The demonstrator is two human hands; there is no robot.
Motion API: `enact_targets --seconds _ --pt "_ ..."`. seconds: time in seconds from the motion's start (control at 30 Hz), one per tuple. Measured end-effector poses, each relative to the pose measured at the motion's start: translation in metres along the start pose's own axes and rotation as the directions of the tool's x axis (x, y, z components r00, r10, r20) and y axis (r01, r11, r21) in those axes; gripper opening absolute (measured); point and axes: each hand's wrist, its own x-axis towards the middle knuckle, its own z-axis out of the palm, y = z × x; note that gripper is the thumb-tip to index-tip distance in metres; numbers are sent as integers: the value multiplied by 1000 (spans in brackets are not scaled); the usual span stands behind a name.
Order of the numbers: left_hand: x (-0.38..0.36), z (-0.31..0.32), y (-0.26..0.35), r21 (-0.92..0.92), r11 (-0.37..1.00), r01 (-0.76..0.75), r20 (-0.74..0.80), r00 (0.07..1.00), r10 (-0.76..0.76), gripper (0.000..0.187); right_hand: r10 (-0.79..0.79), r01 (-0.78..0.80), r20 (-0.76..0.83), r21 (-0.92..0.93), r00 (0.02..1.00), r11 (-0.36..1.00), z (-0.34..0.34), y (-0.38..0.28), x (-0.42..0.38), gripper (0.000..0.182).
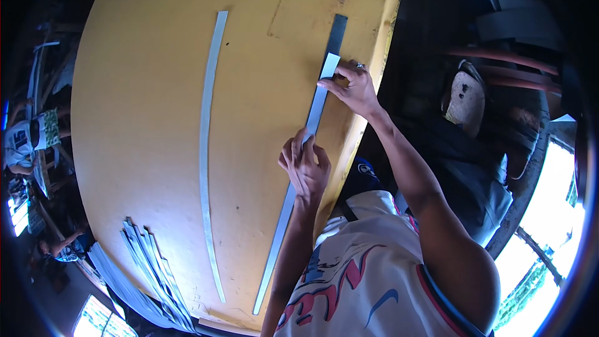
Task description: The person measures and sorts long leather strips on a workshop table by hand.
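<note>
On the yellow table (pixel 156 118) lies a long strip, light on its upper face (pixel 272 256), running along the edge nearest me. A dark strip (pixel 337 32) shows beyond its far end. My right hand (pixel 355 90) pinches the light strip near that end, thumb on top. My left hand (pixel 306 165) is on the same strip around its middle, with fingers curled over it. The fingertips partly hide the strip there. Another long pale strip (pixel 204 143) lies apart from the hands, farther across the table.
A pile of grey strips (pixel 153 262) lies at the table's lower left corner. Other people (pixel 28 143) are at the far left. A dark bag-like object (pixel 474 175) and a shoe-like object (pixel 465 100) are at the right, beyond the table edge.
</note>
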Motion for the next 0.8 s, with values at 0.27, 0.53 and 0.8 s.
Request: enact_targets --seconds 0.27,0.53,0.8 --pt "45 39 -7 8 962 -273 44 961 272 45 37 -37 63 6 997 999 -3 0 0 26" --pt "43 42 -8 35 963 -269 45 963 267 45 170 -171 13 92 985 981 -31 7 32 35" --pt "44 38 -5 26 968 -251 100 964 247 49 150 -151 78 13 986 988 -25 17 36 37"
